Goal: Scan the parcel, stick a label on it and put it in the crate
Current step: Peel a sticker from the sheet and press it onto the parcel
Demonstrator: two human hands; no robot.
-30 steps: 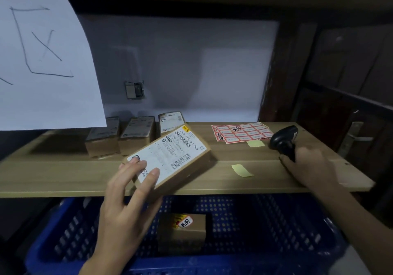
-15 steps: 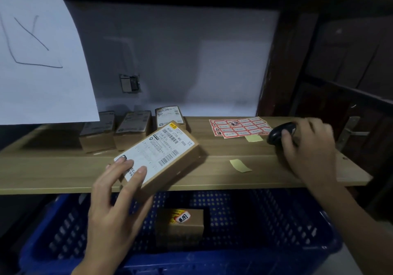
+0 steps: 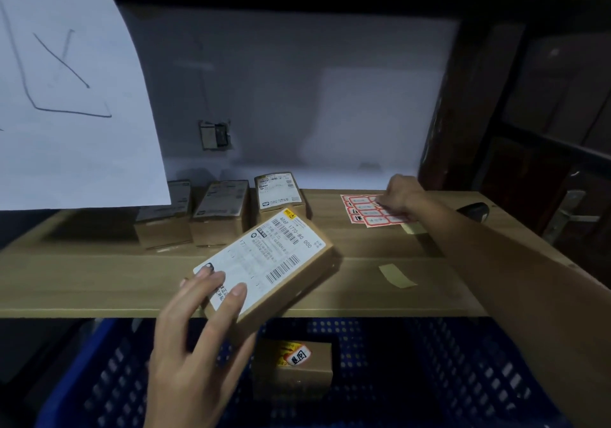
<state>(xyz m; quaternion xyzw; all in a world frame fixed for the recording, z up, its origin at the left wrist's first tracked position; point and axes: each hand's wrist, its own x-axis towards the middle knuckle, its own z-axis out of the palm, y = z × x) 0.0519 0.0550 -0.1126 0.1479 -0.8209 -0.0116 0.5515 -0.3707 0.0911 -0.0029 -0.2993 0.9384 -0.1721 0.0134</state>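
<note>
My left hand (image 3: pixel 198 338) grips a brown cardboard parcel (image 3: pixel 264 262) with a white shipping label, held tilted over the front edge of the wooden shelf (image 3: pixel 82 282). My right hand (image 3: pixel 401 196) rests on the red-and-white label sheet (image 3: pixel 362 211) at the back right of the shelf, fingertips pinched on the sheet. The black scanner (image 3: pixel 474 211) lies on the shelf to the right of my forearm, partly hidden by it. Below the shelf stands the blue crate (image 3: pixel 463 378), holding one labelled parcel (image 3: pixel 292 366).
Three more parcels (image 3: pixel 221 209) stand in a row at the back of the shelf. Two yellow sticky notes (image 3: pixel 396 275) lie on the wood. A white paper sheet (image 3: pixel 66 97) hangs at upper left. A dark door with a handle (image 3: pixel 575 216) is at right.
My right hand let go of the scanner, left it on the shelf and moved left to the label sheet. The left hand keeps holding the parcel.
</note>
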